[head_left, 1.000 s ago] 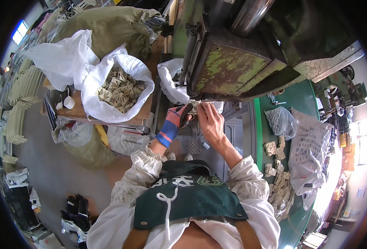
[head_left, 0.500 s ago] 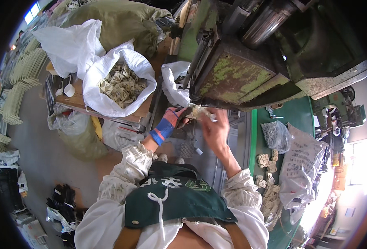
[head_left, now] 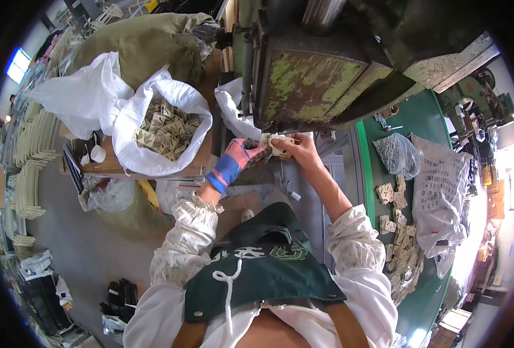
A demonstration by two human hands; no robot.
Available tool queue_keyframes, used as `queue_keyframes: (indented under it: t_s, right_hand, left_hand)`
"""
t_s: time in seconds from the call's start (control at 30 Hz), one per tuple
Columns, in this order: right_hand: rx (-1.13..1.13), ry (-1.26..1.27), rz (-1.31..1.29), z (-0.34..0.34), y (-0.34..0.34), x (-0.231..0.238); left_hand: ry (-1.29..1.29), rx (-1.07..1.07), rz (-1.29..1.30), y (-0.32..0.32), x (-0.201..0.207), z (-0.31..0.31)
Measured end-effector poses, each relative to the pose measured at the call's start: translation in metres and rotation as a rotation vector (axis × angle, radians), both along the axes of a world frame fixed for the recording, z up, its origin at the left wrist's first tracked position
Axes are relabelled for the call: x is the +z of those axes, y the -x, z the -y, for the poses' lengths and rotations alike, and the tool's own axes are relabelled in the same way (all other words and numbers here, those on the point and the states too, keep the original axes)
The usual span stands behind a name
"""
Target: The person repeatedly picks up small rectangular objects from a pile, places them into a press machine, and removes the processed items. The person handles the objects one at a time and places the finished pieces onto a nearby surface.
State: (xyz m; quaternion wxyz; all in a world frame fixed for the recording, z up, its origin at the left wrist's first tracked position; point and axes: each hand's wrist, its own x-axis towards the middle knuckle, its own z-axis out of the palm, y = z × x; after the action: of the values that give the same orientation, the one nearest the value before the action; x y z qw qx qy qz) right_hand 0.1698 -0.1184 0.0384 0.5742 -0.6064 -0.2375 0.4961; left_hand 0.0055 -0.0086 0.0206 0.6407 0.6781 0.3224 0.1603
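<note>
In front of the press, a small cream-coloured plate with holes (head_left: 279, 141) is held between my two hands. My right hand (head_left: 304, 152), bare, closes on its right side with the thumb on top. On the left, my left hand (head_left: 249, 155), in a pink and blue glove with dark fingertips, grips the plate's lower left edge with closed fingers. Just beyond the hands stands the worn green press (head_left: 312, 81); its underside hides whatever is beneath it.
An open white sack (head_left: 129, 145) full of similar cream pieces stands on a wooden table at left. On the green bench (head_left: 379, 145) at right lie loose cream pieces (head_left: 405, 240), a clear bag of small metal parts (head_left: 397, 155) and a printed sack (head_left: 439, 191).
My right hand, blurred before, is now still with its thumb on the cream plate. The view has shifted, and the plate shows more clearly between both hands.
</note>
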Motion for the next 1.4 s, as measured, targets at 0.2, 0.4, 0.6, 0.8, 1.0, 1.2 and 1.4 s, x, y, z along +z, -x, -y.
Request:
queue_keyframes:
  t_s: [0.2, 0.4, 0.6, 0.8, 1.0, 1.2, 1.4]
  right_hand:
    - [0.029, 0.016, 0.099, 0.016, -0.012, 0.012]
    - [0.083, 0.114, 0.379, 0.006, -0.011, 0.015]
    - [-0.194, -0.107, 0.674, 0.022, -0.005, 0.005]
    - [-0.314, -0.322, 1.25, 0.013, 0.027, 0.016]
    - [-0.11, -0.285, 0.913, 0.0, 0.011, 0.001]
    - [-0.029, -0.111, 0.634, -0.007, 0.007, -0.008]
    - [-0.125, -0.177, 0.673, -0.003, 0.015, -0.005]
  left_hand:
    - [0.188, 0.006, 0.111, 0.005, 0.001, -0.001]
    - [-0.247, -0.015, 0.164, 0.003, -0.008, 0.012]
    - [-0.307, 0.073, 0.358, 0.0, -0.029, 0.014]
    - [0.096, -0.069, 0.087, 0.0, -0.031, 0.002]
    - [-0.435, -0.106, 0.205, 0.007, -0.039, -0.001]
    - [0.345, -0.126, 0.158, 0.006, -0.029, -0.013]
    - [0.393, -0.043, 0.043, 0.01, -0.019, -0.013]
